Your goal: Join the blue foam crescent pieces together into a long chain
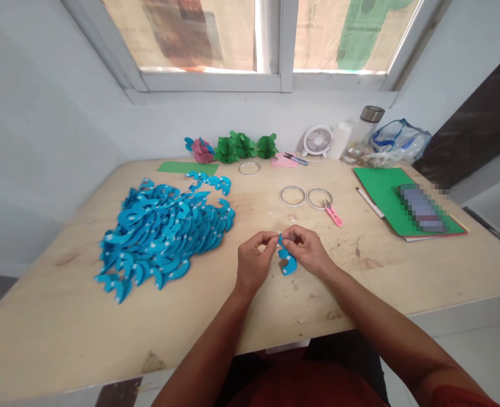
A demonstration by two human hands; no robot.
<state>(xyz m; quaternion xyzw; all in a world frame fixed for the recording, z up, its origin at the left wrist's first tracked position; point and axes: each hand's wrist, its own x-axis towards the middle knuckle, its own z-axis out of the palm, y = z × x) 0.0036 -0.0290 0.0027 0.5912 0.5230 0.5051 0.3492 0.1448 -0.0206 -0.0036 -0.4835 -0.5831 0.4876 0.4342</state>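
Near the table's front, my left hand (256, 257) and my right hand (307, 247) meet over a curved blue paper piece (290, 264) with small white patches. Both hands pinch its upper end between thumb and fingers, and its lower part hangs just below them. To the left lies a large heap of similar blue paper pieces (169, 226), also dotted with white patches. Past my hands, two rolls of narrow tape (292, 187) lie flat side by side. Small pink-handled snips (333, 216) rest against the right roll.
Along the back stand green paper figures (244, 146), a pink and blue one (202, 150), a small white fan (318, 140) and a glass bottle (365, 127). Another tape roll (249, 164) lies near a green strip (186, 168). At right are a pen (369, 202) and green sheets (381, 198).
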